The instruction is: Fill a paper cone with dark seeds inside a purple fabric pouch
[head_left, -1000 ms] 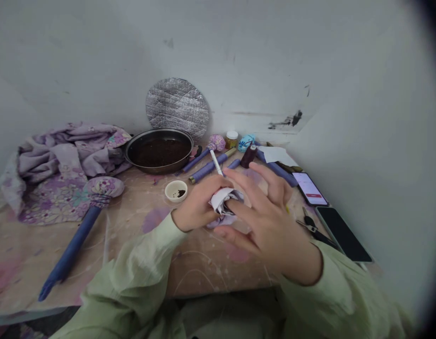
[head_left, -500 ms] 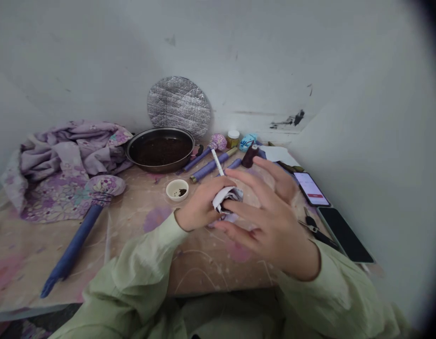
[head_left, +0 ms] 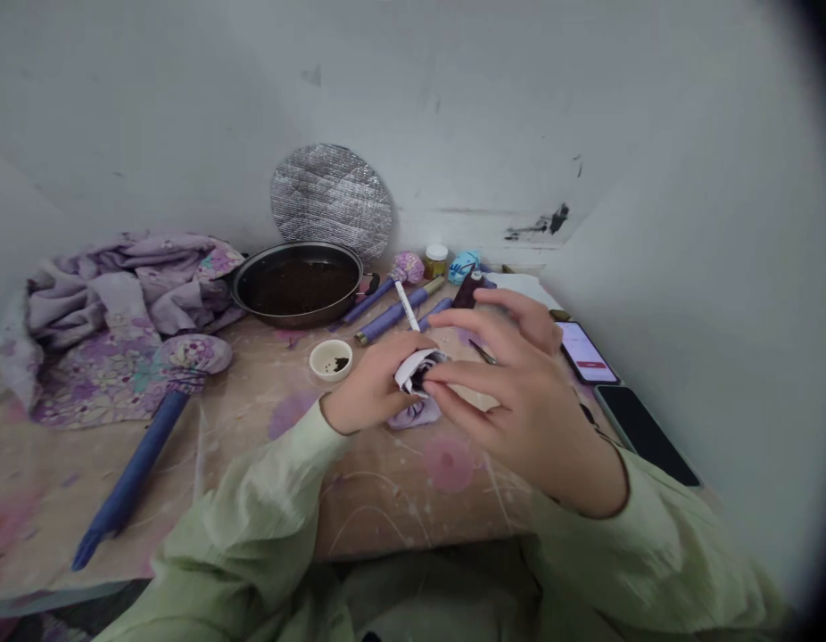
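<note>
Our left hand (head_left: 365,385) is wrapped round the white roll (head_left: 408,368) above the table (head_left: 386,499), while our right hand's (head_left: 429,380) thumb and forefinger meet at its open rim, holding what, we cannot tell. We judge it light, soft and easily crumpled, best gripped round its side. We count one bowl (head_left: 323,354), one pan (head_left: 306,320), one jar (head_left: 435,262), two phones (head_left: 647,435).

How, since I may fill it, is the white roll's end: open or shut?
Open: the white roll in the left hand shows a dark hollow inside.
</note>
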The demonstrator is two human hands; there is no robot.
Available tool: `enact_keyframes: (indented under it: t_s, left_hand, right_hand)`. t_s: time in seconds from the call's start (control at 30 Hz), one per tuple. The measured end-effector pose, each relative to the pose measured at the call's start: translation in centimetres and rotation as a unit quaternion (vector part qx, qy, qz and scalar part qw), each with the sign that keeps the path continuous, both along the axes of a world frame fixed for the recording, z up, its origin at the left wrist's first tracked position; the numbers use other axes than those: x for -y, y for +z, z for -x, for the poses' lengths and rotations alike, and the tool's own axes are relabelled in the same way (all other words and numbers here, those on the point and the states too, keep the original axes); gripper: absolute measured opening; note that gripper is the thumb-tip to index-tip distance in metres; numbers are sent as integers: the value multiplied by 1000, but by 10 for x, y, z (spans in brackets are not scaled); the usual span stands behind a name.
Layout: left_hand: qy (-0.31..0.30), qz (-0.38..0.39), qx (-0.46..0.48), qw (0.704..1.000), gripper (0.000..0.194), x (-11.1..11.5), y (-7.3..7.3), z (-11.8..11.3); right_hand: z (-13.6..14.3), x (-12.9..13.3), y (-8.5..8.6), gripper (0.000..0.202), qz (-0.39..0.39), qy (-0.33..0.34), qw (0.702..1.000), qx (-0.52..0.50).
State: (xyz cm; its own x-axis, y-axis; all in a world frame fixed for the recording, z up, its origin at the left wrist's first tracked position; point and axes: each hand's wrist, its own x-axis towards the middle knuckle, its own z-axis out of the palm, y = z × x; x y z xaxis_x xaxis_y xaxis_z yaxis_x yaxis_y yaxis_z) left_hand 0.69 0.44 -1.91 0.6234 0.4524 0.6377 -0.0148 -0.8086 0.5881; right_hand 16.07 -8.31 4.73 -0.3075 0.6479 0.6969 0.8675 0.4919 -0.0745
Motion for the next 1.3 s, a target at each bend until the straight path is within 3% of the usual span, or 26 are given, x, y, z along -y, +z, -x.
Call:
enact_keyframes:
  t_s: [0.37, 0.73, 1.07, 1.2, 1.3]
  left_hand:
    - [-45, 77, -55, 995, 15, 0, 6, -1]
    - [-45, 68, -74, 994, 20, -4, 0, -2]
    - [-6, 98, -85, 991, 16, -6, 4, 3]
    - [-17, 104, -96, 990, 38, -2, 7, 2]
    - [-61, 104, -66, 990, 52, 6, 9, 0]
  right_hand:
    - [-5, -8, -1, 18, -11, 7, 999, 37]
    - [-3, -13, -7, 16, 15, 6, 998, 56]
    - [-25, 1, 4, 11, 60, -20, 992, -107]
    - [-26, 2, 0, 11, 53, -28, 992, -115]
    - [-23, 1, -4, 12, 52, 2, 994, -97]
